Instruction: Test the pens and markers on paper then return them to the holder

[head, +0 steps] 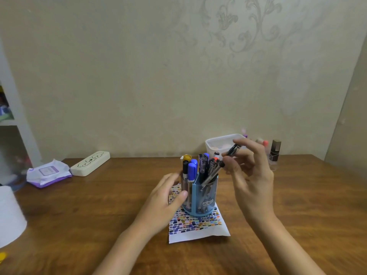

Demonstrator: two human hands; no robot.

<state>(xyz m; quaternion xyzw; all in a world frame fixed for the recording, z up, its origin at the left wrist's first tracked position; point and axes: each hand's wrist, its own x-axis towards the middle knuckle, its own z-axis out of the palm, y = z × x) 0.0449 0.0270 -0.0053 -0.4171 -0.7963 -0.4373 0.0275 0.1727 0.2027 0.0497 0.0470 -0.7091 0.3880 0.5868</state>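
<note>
Two hands are over the counter (79, 205). My left hand (166, 199) is open, with its fingers resting on the left side of the holder (200, 197), as if to keep it from tipping. My right hand (252, 175) is pinched shut on one dark pen (232, 150), up high, just above and to the right of the holder.

That pen is the thing to watch. It lies on a slant, one end up and to the right, the other end down and to the left toward the holder's open top. I cannot tell if it is going in or coming out. The right hand is the nearer one to it, because it already has it. If the pen is going back, I think it needs to tip more upright and drop into the right-hand part of the holder, where other dark pens already lean.

Now the counting, biggest first. One counter. One white tub (9, 215) at the far left edge. One paper (198, 229) under the holder, full of little color marks, so lots of testing looks done. One clear box (218, 144) at the back. One pack of wipes (48, 173). One cream pencil case (90, 163). One blue holder, with walls inside that split it into parts. One small dark bottle (275, 149) at the back right. The pens and markers in the holder are bunched too tight to count well; about ten, I think, with two blue caps (191, 171) on the left side.
</note>
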